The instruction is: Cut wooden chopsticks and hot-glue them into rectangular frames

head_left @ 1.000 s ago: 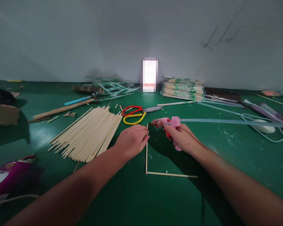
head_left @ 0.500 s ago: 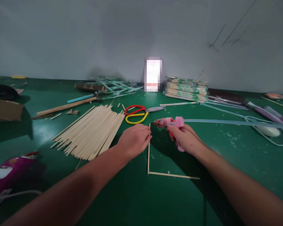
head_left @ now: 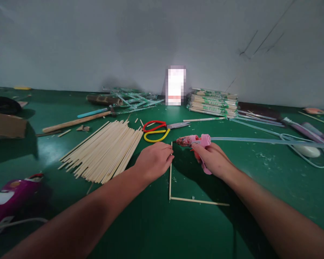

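Glue gun [head_left: 206,139] pink, trigger [head_left: 196,154] red. Scissors [head_left: 168,126] red- and yellow-handled. Desk [head_left: 140,230] green, loose sticks [head_left: 105,153] pale cream

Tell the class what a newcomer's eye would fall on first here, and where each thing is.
Probably the glaring white rectangle against the wall, near mid-picture. Next, the pink glue gun in the right grip, pointing toward the far end of a stick that the left grip holds. Then the red-and-yellow scissors beyond the left grip, and many pale sticks to its left.
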Motion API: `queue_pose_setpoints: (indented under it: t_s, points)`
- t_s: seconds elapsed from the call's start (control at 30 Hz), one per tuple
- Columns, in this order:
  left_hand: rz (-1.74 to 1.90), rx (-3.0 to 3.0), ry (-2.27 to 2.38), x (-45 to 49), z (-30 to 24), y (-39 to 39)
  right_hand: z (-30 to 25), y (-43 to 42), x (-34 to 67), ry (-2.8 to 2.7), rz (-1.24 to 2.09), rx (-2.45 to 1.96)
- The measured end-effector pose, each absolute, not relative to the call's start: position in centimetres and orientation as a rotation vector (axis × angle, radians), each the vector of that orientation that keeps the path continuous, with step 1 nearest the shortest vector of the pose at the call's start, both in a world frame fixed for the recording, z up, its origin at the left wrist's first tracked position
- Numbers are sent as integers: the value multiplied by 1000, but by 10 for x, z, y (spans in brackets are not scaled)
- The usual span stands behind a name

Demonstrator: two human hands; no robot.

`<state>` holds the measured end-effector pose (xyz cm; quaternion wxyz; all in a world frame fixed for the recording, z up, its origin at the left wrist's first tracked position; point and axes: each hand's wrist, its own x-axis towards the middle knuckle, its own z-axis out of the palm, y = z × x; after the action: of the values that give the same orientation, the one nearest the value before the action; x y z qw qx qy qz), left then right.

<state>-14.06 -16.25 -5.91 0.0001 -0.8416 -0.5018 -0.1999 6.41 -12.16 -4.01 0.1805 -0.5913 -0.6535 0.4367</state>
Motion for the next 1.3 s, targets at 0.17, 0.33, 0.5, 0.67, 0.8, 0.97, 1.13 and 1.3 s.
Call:
queue_pose_setpoints:
  t_s: [0.17, 0.33, 0.5, 0.67, 0.8, 0.97, 1.13, 1.3]
  points:
    - [-633, -2643, -1581, -140, -59, -163, -36, -124, 61, -1843, 1224, -1712]
    - [-647, -2640, -1562, -141, -60, -162, -38, -123, 61, -1818, 1225, -1705]
    - [-640, -2647, -1572, -141, -61, -162, -42, -119, 67, -1820, 1314, -1539]
    - [-654, -2637, -1569, -141, -60, -163, -46, -118, 71, -1783, 1388, -1443]
    - [-641, -2630, -1571, -140, -60, -163, -49, -117, 75, -1802, 1368, -1448]
    - [-629, -2630, -1590, -140, -60, -163, -50, -116, 76, -1803, 1328, -1512]
    - [-638, -2629, -1587, -140, -60, -163, -48, -117, 74, -1850, 1275, -1574]
    - [-640, -2627, -1584, -140, -60, -162, -43, -119, 68, -1827, 1280, -1633]
